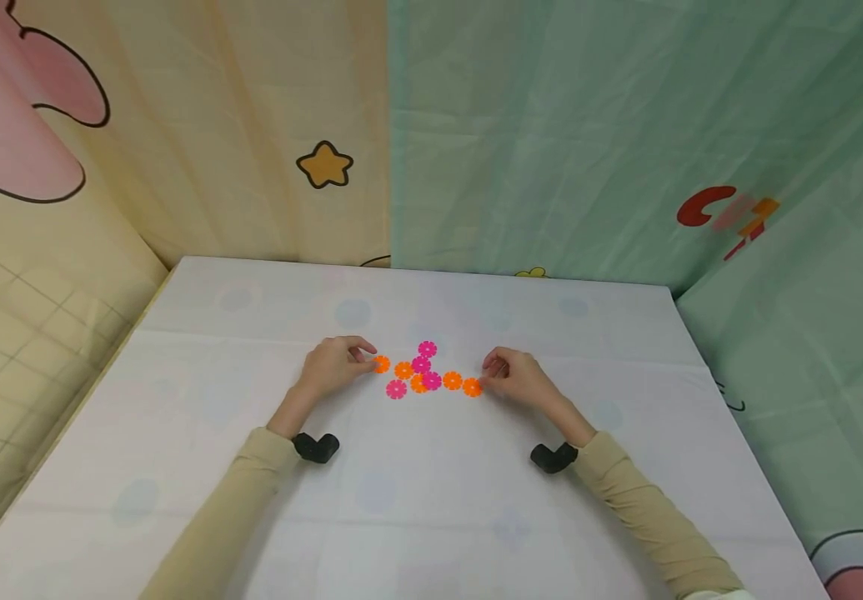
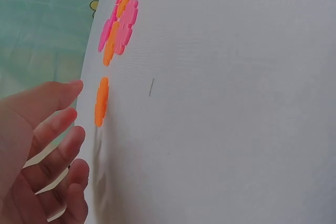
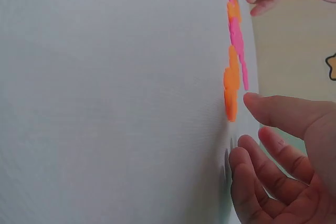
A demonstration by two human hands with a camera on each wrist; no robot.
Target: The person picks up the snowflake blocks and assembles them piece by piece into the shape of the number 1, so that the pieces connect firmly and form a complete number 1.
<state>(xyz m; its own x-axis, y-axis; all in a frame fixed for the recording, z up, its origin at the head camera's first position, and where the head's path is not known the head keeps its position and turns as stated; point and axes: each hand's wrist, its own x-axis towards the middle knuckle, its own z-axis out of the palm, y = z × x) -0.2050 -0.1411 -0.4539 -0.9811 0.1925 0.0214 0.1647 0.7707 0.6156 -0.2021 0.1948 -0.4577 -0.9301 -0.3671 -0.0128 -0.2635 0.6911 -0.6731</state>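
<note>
Several orange and pink snowflake-shaped discs with notched edges lie flat in a cluster on the white table. My left hand (image 1: 333, 365) is beside the orange disc (image 1: 382, 364) at the cluster's left end; the left wrist view shows its thumb and loosely bent fingers apart from that orange disc (image 2: 102, 102). At the right end, my right hand (image 1: 519, 377) is beside another orange disc (image 1: 472, 387). Its fingers curve loosely and hold nothing in the right wrist view. Between the hands, a magenta disc (image 1: 432, 381) partly covers an orange disc (image 1: 418, 384); a pink disc (image 1: 397, 389) lies nearest the front.
A white cloth with faint pale dots covers the table (image 1: 416, 533). Behind it hang a yellow curtain (image 1: 251, 125) and a green curtain (image 1: 551, 125). Black wrist mounts (image 1: 316, 448) sit at both cuffs, close above the tabletop.
</note>
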